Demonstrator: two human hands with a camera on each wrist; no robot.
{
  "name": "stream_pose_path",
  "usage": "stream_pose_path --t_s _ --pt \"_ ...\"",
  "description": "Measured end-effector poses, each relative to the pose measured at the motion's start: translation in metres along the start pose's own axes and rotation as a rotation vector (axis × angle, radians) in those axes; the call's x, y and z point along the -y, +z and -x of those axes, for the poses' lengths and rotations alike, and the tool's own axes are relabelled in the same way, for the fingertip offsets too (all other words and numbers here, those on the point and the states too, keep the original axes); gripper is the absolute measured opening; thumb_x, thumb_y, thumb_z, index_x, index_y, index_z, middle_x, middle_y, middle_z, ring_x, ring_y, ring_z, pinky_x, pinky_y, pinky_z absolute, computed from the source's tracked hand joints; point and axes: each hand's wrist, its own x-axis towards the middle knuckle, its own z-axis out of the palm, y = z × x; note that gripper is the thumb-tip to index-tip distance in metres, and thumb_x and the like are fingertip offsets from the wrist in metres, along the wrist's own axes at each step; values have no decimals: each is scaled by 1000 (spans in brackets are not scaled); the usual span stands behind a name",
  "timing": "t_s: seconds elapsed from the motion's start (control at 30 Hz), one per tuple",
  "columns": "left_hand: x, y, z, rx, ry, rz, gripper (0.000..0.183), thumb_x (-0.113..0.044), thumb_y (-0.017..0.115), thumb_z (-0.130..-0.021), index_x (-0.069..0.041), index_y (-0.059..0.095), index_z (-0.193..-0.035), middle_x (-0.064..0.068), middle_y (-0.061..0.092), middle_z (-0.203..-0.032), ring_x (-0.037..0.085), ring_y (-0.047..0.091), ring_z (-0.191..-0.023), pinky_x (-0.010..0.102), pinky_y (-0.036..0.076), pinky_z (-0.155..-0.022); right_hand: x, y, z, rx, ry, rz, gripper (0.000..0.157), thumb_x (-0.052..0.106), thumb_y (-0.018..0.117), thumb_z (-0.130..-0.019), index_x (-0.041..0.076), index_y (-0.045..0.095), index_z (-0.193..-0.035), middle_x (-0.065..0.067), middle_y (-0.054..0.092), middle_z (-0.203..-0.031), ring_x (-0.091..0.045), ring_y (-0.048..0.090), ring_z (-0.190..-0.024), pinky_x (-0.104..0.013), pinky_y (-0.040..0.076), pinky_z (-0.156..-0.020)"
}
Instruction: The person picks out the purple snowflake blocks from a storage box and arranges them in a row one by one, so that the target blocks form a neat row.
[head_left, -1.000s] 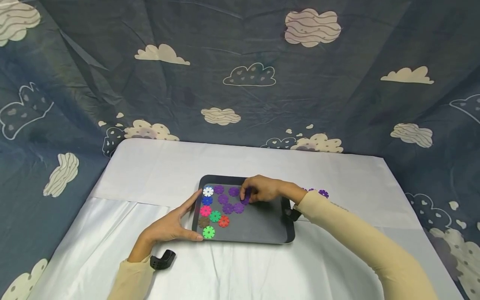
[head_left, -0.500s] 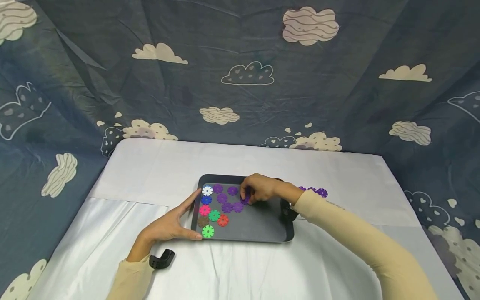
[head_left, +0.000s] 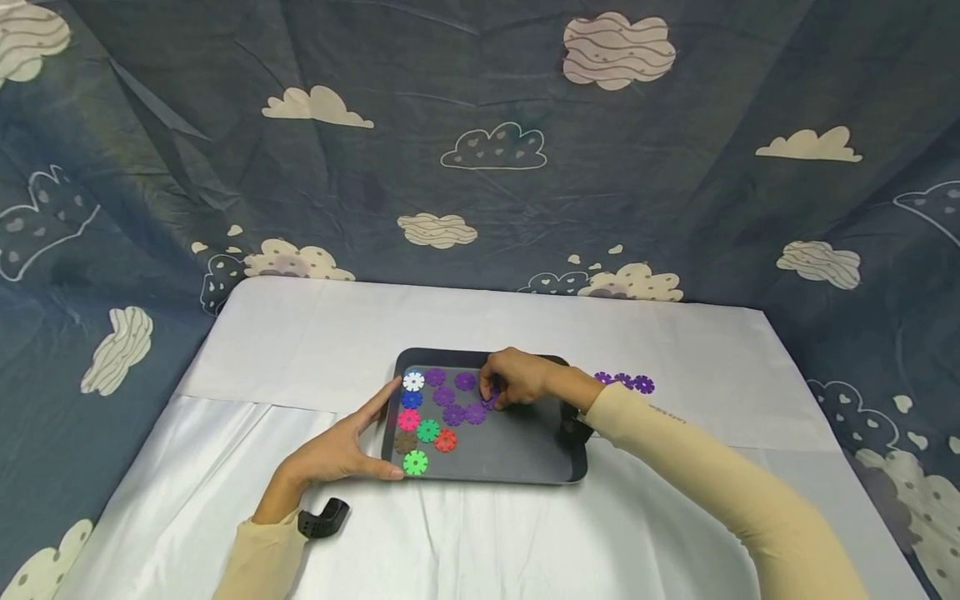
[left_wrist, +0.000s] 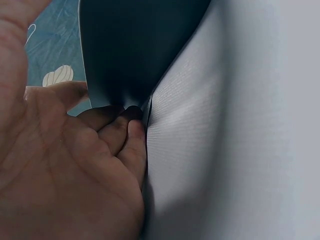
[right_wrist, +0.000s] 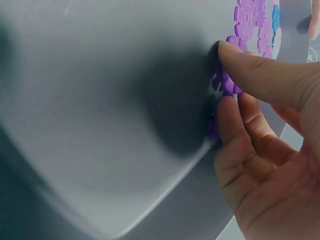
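A dark grey baking tray (head_left: pixel 517 454) lies on the white cloth. My left hand (head_left: pixel 333 450) holds its left end, index finger by the far corner and thumb at the near corner. In the left wrist view, bent fingers (left_wrist: pixel 125 130) meet the tray's outer wall (left_wrist: pixel 135 50). Over the middle of the tray, my right hand (head_left: pixel 519 377) pinches a purple interlocking disc (right_wrist: pixel 227 82) between thumb and fingers, low against the tray floor. Several purple discs (head_left: pixel 453 415) lie to its left. Another bit of purple (right_wrist: pixel 214 127) shows behind the fingers.
Down the tray's left side lie white (head_left: pixel 413 381), blue (head_left: pixel 412 399), pink (head_left: pixel 408 420), brown (head_left: pixel 406 442), green (head_left: pixel 428 431), red (head_left: pixel 446 440) and bright green (head_left: pixel 415 462) discs. Beyond the right forearm, several purple discs (head_left: pixel 624 381) rest on the cloth.
The right hand stays at the same spot, its fingers shifting slightly on the purple disc. The right forearm has drawn back a little, baring more of the purple discs beyond it. Left hand unchanged.
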Motion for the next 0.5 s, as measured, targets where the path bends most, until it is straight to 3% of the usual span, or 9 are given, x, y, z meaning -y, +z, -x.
stream_pose_path --t_s 0.2,0.5 --pt "0 -1 0 -1 -3 -2 126 -32 92 -71 -35 6 -162 11 3 -169 40 4 -155 69 6 -119 2 0 2 -25 -45 10 17 0 83 -76 11 71 -82 0 66 -79 -4 49 -66 -20 44 -62" --pt "-2 0 1 -2 -8 -3 126 -33 92 -71 -37 6 -162 12 3 -169 40 3 -155 69 6 -119 1 1 6 -32 1 -4 17 6 84 -78 13 69 -81 4 66 -78 -5 52 -69 -20 46 -64"
